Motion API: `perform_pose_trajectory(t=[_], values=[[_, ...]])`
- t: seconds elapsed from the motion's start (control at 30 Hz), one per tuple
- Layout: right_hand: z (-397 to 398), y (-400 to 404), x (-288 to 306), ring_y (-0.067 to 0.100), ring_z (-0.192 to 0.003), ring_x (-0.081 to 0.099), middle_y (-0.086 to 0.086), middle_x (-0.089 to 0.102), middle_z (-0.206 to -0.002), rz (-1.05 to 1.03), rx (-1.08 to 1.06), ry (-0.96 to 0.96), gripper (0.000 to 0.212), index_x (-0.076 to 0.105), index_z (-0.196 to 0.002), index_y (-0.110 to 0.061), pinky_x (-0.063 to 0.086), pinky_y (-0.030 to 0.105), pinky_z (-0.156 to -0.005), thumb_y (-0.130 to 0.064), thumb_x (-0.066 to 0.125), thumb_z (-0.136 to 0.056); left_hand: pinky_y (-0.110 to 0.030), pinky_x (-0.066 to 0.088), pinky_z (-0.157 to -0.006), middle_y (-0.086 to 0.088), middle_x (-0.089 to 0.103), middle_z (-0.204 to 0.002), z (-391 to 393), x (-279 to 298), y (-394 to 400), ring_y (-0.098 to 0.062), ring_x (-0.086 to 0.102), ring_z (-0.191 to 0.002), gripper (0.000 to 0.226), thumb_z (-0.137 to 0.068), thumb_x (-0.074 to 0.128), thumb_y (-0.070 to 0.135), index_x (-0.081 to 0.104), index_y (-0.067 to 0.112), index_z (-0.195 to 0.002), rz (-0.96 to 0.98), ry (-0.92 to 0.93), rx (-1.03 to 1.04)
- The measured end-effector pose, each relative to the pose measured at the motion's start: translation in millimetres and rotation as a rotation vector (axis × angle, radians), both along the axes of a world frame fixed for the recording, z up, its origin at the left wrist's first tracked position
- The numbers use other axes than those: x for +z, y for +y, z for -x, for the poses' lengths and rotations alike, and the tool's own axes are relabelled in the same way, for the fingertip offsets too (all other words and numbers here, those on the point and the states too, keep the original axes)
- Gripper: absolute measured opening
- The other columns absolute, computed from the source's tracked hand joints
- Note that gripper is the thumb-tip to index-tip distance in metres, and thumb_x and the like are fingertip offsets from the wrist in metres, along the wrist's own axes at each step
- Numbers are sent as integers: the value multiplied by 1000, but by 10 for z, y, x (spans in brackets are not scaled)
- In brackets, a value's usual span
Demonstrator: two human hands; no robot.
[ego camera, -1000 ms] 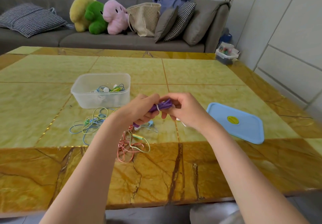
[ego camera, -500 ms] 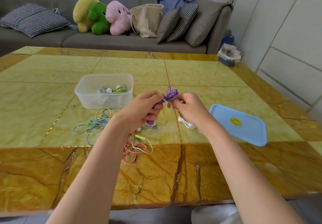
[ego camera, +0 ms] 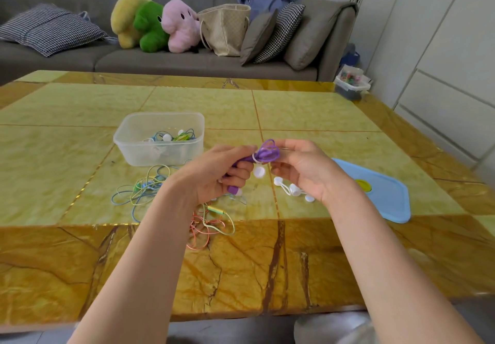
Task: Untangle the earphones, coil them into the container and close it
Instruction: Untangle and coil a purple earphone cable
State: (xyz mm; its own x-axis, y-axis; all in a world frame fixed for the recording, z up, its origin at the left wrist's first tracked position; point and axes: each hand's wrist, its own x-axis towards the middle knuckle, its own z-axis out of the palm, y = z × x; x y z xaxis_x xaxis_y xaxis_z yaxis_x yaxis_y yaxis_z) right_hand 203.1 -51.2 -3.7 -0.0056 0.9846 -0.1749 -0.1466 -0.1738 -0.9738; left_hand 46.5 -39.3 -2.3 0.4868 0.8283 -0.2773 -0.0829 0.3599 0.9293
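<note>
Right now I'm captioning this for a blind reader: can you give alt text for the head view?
Two hands, left and right, hold a coiled purple earphone over a yellow table. An open tub holds earphones, tangled cables lie before it, and a blue lid sits at right.

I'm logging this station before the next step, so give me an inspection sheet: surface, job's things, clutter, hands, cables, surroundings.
Surface: table, yellow-green marble tiles with brown border.
Job's things: open clear container already holding coiled earphones; blue lid lies flat to its right; purple earphones bundled, a white tie around them.
Clutter: white ties on the table under the right hand.
Hands: left hand grips the purple bundle; right hand pinches its looped end.
Cables: blue and yellow tangle in front of the container; pink and green tangle nearer the edge.
Surroundings: grey sofa with plush toys, bag, cushions; small box past the far corner.
</note>
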Motion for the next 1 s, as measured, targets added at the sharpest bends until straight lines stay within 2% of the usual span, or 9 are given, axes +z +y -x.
perform_pose_trajectory(t=[0.1, 0.23, 0.37, 0.53, 0.6, 0.7, 0.8, 0.87, 1.0], values=[[-47, -23, 15, 8, -58, 62, 1, 67, -64, -11, 77, -119, 14, 63, -81, -9, 51, 15, -52, 5, 61, -83, -11, 16, -33, 7, 30, -51, 26, 18, -36, -1, 22, -39, 27, -93, 51, 20, 52, 12, -67, -15, 140, -127], [-146, -105, 109, 3, -54, 62, -2, 69, -65, -35, 252, -196, 13, 64, -82, -9, 49, 13, -52, 2, 67, -78, -12, 18, -35, 6, 30, -53, 25, 20, -74, -2, 21, -41, 30, -94, 50, 22, 52, 14, -64, -39, 314, -338], [-74, -128, 92, 0, -56, 58, -4, 68, -65, -138, 271, -428, 13, 66, -79, -12, 44, 13, -53, -1, 73, -75, -12, 19, -34, 6, 33, -52, -77, -61, -90, -3, 21, -42, 27, -94, 52, 19, 50, 14, -68, -45, 449, -335], [-2, -106, 83, 2, -74, 62, -3, 69, -77, -320, 137, -404, 14, 69, -79, -18, 50, 16, -73, -3, 70, -78, -11, 19, -32, 6, 38, -50, -77, -96, -48, -2, 25, -38, 20, -96, 47, 15, 48, 14, -76, -32, 211, -73], [-8, -87, 90, 2, -85, 60, -2, 68, -88, -431, 91, -459, 26, 70, -84, -25, 47, 15, -82, 0, 62, -84, -11, 18, -30, 7, 38, -47, -55, -88, -12, -1, 25, -35, 22, -97, 46, 16, 44, 13, -75, 11, 69, 34], [-14, -76, 105, 2, -109, 51, -4, 57, -116, -609, 148, -676, 48, 66, -91, -30, 41, 13, -90, 13, 48, -83, -10, 14, -30, 9, 35, -45, 8, -39, 32, -1, 24, -33, 25, -98, 40, 20, 45, 11, -75, 87, -105, 112], [25, -59, 35, 14, -121, 40, -3, 45, -129, -814, 184, -987, 50, 64, -108, -27, 31, 24, -101, 12, 56, -77, -12, 13, -29, 9, 32, -44, 43, -13, 39, -2, 25, -30, 28, -99, 35, 22, 49, 10, -77, 152, -233, 104], [61, -46, -6, 18, -121, 36, 2, 45, -133, -912, 121, -1092, 44, 65, -111, -21, 32, 31, -103, 5, 65, -75, -13, 13, -29, 10, 31, -43, 46, -16, 32, -2, 25, -28, 28, -98, 36, 24, 49, 11, -77, 190, -284, 77], [85, -50, -7, 27, -114, 46, 9, 52, -125, -1045, 40, -1099, 32, 70, -101, -13, 48, 38, -91, -1, 72, -72, -14, 13, -28, 11, 29, -41, 45, 2, 16, -3, 25, -25, 30, -95, 37, 26, 50, 11, -73, 236, -287, 23]])
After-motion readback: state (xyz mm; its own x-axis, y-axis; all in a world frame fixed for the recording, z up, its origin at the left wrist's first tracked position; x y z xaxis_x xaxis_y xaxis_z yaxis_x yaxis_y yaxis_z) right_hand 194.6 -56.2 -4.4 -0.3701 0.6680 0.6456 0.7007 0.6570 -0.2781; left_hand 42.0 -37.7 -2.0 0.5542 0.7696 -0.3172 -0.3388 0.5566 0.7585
